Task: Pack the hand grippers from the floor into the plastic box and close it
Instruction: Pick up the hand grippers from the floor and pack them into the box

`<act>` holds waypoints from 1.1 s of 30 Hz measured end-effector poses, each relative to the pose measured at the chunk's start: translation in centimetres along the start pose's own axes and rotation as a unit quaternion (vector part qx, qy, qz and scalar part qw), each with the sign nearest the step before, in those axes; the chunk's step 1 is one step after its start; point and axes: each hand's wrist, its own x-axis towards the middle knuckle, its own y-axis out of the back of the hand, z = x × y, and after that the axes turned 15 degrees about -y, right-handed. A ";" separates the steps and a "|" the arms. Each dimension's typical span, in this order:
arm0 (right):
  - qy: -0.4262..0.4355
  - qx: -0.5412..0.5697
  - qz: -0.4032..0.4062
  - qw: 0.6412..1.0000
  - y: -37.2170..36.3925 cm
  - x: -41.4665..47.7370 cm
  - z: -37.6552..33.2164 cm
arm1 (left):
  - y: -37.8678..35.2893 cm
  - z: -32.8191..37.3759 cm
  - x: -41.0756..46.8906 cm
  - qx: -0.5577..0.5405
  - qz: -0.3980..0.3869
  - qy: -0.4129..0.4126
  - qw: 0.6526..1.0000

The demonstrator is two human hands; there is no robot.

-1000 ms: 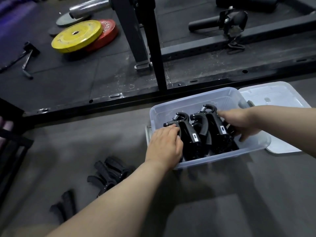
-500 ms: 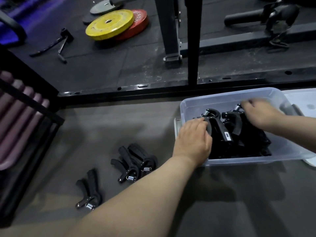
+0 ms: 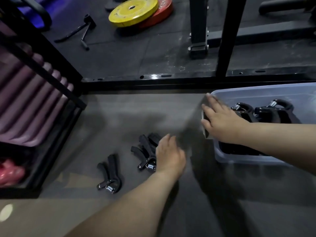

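hand grippers [image 3: 145, 149]: black, silver springs | plastic box [image 3: 239, 159]: clear, bluish | yellow plate [image 3: 133, 11] | red plate [image 3: 163, 13] | mats [image 3: 25, 108]: seemingly purple

Bare floor [image 3: 128, 120] lies open between the storage rack [image 3: 56, 81] on the left and the plastic box [image 3: 256, 94] on the right, so a grip can cross there freely. A low black rail [image 3: 171, 81] and an upright post [image 3: 227, 36] close the far side. The left grip [image 3: 169, 154] covers the near side of the clustered hand grippers [image 3: 145, 151]; the lone hand gripper [image 3: 109, 173] lies clear all round. The right grip [image 3: 220, 120] blocks the box's left end, seemingly touching it, and the packed grippers [image 3: 277, 108] fill much of the inside.
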 end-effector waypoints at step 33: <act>-0.005 0.030 -0.010 0.999 -1.2 0.4 0.4 | -1.2 -4.9 -1.1 0.225 -0.243 -0.044 0.943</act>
